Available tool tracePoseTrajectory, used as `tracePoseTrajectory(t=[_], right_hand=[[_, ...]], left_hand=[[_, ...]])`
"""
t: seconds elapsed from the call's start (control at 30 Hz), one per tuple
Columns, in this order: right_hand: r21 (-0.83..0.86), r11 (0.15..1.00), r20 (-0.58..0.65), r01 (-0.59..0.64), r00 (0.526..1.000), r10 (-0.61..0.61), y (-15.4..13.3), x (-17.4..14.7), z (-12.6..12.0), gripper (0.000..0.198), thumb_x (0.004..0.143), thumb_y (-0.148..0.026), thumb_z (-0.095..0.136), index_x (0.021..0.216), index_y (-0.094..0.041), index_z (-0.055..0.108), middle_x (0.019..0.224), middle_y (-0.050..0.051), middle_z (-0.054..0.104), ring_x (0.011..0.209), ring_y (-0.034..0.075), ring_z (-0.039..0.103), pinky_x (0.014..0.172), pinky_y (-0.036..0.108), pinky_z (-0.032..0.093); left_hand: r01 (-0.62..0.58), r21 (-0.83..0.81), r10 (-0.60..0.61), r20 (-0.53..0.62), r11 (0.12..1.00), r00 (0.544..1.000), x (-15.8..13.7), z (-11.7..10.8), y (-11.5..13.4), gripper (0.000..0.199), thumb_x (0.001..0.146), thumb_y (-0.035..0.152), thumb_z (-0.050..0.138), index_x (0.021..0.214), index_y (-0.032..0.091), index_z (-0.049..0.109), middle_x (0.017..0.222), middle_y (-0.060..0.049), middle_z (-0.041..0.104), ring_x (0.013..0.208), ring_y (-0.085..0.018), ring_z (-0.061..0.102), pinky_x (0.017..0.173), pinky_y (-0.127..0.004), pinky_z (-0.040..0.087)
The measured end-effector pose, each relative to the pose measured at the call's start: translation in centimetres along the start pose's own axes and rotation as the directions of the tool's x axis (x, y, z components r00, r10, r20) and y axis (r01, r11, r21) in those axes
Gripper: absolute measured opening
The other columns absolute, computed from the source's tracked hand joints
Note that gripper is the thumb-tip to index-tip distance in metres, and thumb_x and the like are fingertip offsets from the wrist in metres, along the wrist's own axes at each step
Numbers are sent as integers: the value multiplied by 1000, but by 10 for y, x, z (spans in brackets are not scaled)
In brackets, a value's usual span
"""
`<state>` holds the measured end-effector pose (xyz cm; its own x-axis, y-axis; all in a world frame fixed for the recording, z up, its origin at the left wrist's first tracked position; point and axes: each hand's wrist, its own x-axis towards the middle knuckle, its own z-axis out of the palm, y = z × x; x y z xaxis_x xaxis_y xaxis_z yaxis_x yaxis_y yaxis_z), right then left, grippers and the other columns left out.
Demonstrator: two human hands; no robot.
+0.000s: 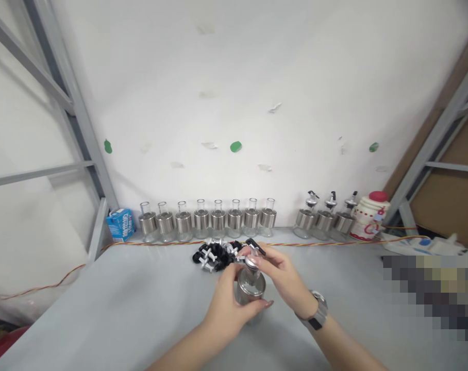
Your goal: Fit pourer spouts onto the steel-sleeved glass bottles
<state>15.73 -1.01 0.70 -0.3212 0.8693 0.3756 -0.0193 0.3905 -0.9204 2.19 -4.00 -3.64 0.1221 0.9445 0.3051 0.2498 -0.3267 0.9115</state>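
Note:
In front of me stands a glass bottle (251,286) with a brushed metal band round its body. My left hand (230,301) is wrapped round that band, thumb across the near side. At the bottle's neck, the fingers of my right hand (277,268) grip a silver pourer cap (252,262) with a black flip spout. The cap sits on or at the mouth; my fingers partly hide the join. Just behind the bottle lies a heap of black and silver pourer caps (218,255), touching nothing I hold that I can make out.
Several open-necked bottles (218,219) line the wall at the back left. Three capped bottles (325,220) stand at the back right beside a white-and-red jar (369,219). A blue carton (120,225) stands at far left. A twisted wire (288,244) runs along the table's back.

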Motion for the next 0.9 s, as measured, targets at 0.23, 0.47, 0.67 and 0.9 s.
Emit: tracePoseTrajectory(t=[0.23,0.47,0.67,0.9], right_hand=[[-44,999,30,-5,1000,7,3,-2,2,23,79,-32,53,95,-20,63,102,5,62,100,23,52,87,36,39],[-185,980,55,78,996,-69,-8,1,-4,24,79,-33,53,97,-22,64,108,5,60,107,22,48,95,38,34],[-137,989,-3,52,999,-53,-3,-5,-4,35,81,-32,49,116,-26,49,124,5,48,113,20,43,97,38,33],[-292,956,-109,-3,994,-30,20,-15,18,56,72,-31,61,122,-25,38,124,7,46,111,23,44,95,43,34]], left_hand=[[14,-2,-14,-63,1000,998,1,-3,-3,52,49,34,75,95,19,54,95,-6,59,90,-24,52,79,-35,39],[6,25,-5,-21,1000,1000,2,-5,-5,50,53,35,73,96,18,52,96,-7,59,90,-24,52,80,-36,38],[-4,218,37,-149,976,988,2,-6,-13,56,60,40,67,107,18,47,105,-10,55,102,-29,46,89,-44,32],[-100,149,108,-49,984,993,-1,-5,-27,77,72,24,56,135,23,9,133,-12,33,121,-24,32,96,-41,29]])
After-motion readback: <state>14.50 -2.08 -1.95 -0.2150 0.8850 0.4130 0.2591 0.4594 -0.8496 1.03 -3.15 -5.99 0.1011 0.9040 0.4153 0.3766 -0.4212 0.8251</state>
